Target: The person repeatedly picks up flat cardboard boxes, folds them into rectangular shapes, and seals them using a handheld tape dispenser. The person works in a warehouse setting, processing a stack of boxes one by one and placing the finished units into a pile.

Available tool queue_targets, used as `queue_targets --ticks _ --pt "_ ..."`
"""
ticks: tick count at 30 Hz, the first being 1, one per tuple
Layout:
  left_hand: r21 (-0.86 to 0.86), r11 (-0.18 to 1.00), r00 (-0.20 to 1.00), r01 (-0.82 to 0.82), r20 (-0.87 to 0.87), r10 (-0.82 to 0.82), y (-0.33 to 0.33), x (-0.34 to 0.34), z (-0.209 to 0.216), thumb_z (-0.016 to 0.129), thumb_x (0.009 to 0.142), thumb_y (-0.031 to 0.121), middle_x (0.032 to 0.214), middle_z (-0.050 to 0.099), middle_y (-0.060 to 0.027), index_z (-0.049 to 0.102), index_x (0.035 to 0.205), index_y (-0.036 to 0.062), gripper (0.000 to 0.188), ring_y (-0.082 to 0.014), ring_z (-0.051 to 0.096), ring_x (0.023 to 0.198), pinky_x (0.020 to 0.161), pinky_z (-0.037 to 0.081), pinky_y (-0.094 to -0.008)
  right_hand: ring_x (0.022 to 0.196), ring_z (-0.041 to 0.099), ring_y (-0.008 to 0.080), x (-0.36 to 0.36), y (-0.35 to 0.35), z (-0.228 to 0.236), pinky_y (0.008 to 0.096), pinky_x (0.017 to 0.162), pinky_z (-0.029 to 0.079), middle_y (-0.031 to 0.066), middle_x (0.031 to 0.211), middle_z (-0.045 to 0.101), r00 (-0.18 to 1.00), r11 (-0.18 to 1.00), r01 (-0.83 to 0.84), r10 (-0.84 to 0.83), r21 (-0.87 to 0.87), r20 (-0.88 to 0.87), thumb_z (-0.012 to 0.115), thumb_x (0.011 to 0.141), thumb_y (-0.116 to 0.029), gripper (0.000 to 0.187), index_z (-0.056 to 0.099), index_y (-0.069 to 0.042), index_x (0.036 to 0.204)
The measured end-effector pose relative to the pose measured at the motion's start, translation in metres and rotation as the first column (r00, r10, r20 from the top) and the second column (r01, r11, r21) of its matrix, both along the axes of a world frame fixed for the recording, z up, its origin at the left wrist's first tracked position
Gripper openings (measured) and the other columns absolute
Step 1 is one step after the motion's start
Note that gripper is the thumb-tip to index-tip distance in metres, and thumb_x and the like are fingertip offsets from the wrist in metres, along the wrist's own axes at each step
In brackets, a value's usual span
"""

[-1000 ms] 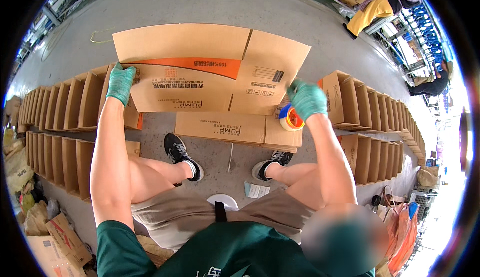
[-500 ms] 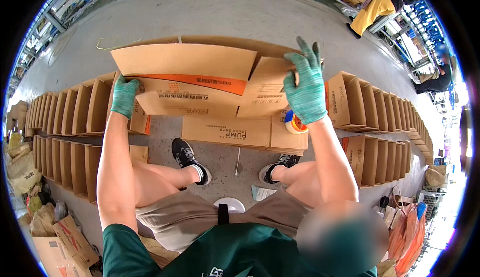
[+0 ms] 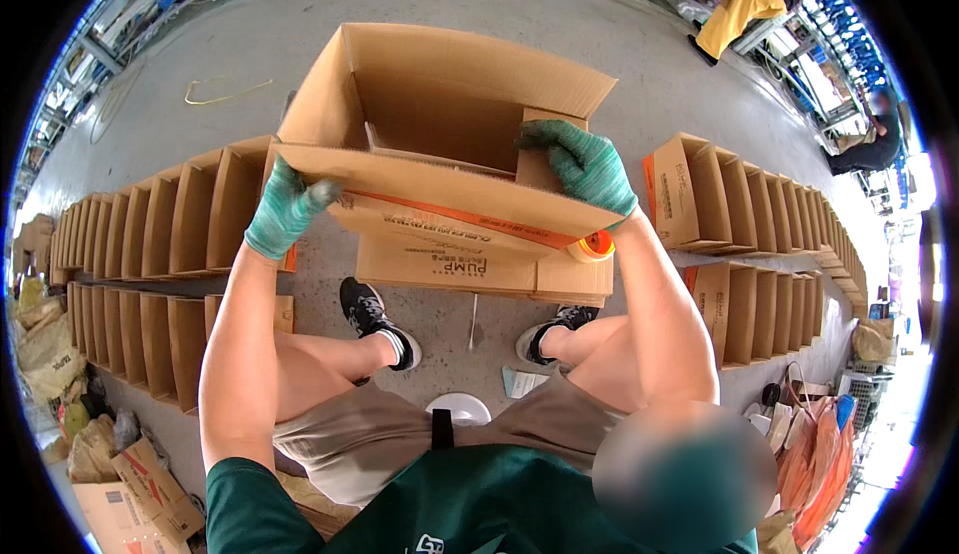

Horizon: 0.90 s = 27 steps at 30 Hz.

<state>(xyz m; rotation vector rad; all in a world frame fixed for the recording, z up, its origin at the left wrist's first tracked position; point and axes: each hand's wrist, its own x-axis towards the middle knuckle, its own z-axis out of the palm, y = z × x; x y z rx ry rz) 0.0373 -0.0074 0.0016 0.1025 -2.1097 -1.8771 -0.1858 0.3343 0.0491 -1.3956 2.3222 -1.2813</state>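
An opened-out cardboard box [image 3: 430, 179] stands tilted in front of me, its inside and raised flaps facing up. At its near left corner my left hand [image 3: 287, 212], in a green knit glove, grips the wall, thumb on the outer face. Gloved the same way, my right hand [image 3: 589, 164] reaches over the near flap at the right end, closed fingers on a small inner flap [image 3: 537, 166]; part of its grip is hidden. Beneath lies flat printed cardboard [image 3: 450, 269]. A roll of tape [image 3: 597, 246] with an orange core rests on its right end, below my right wrist.
Rows of upright folded cartons line the floor at left [image 3: 190, 209] and right [image 3: 739, 199]. A white round object [image 3: 460, 408] is between my legs. Sacks [image 3: 45, 339] and orange bags [image 3: 814, 464] lie at the sides. Two other people are at the far right.
The flattened carton has been spread into an open box shape, its far flap raised. My right hand has moved left and down from the upper right edge onto the inner flap.
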Motion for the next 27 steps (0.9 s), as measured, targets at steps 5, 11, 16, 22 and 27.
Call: queue_targets --ticks 5,11,16,22,27 --pt "-0.032 0.999 0.999 0.028 0.039 -0.027 0.028 -0.014 0.031 0.061 0.088 0.066 0.121 0.065 -0.0062 0.048 0.144 0.0038 0.085 -0.0148 0.056 0.115 0.102 0.044 -0.0331 0.096 0.070 0.0219 -0.011 0.007 -0.013 0.0346 0.084 0.056 0.0122 0.100 0.074 0.946 0.928 0.127 -0.006 -0.351 0.325 0.050 0.086 0.003 0.033 0.069 -0.002 0.113" --pt "-0.290 0.930 0.935 -0.225 0.203 0.290 0.025 -0.019 0.018 0.072 0.091 0.042 0.120 0.063 -0.0084 0.057 0.131 0.0021 0.059 -0.0146 0.057 0.107 0.095 0.047 -0.0306 0.107 0.061 0.0176 -0.031 -0.003 0.008 0.0330 0.082 0.051 0.0035 0.118 0.066 0.666 0.689 0.653 -0.327 -0.313 0.670 0.061 0.097 -0.026 0.037 0.058 -0.012 0.130" --pt "-0.336 0.895 0.935 -0.294 0.096 0.343 0.031 -0.033 0.012 0.075 0.089 0.016 0.144 0.049 -0.0117 0.042 0.147 0.0091 0.067 -0.0209 0.048 0.128 0.109 0.040 -0.0348 0.095 0.056 0.0096 -0.032 -0.003 0.023 0.0228 0.078 0.042 -0.0004 0.117 0.062 0.651 0.854 0.501 -0.264 -0.141 0.712 0.060 0.098 -0.026 0.053 0.044 -0.016 0.147" --pt "-0.172 0.954 0.961 -0.246 0.081 0.263 0.047 -0.036 0.028 0.073 0.090 0.011 0.149 0.045 -0.0104 0.030 0.154 0.0124 0.077 -0.0224 0.044 0.135 0.114 0.038 -0.0365 0.111 0.055 0.0160 -0.035 0.015 -0.023 0.0271 0.098 0.043 0.0085 0.140 0.051 0.854 0.944 0.319 -0.249 -0.081 0.458 0.063 0.091 -0.006 0.031 0.065 -0.015 0.121" --pt "-0.276 0.933 0.962 -0.233 0.076 0.263 0.039 -0.040 0.008 0.063 0.099 0.024 0.146 0.048 -0.0106 0.040 0.151 0.0144 0.058 -0.0218 0.046 0.133 0.112 0.037 -0.0355 0.149 0.026 0.0301 -0.034 0.024 -0.020 0.0351 0.114 0.031 0.0157 0.163 0.023 0.877 0.957 0.267 -0.191 -0.116 0.442 0.063 0.088 -0.002 0.030 0.066 -0.011 0.117"
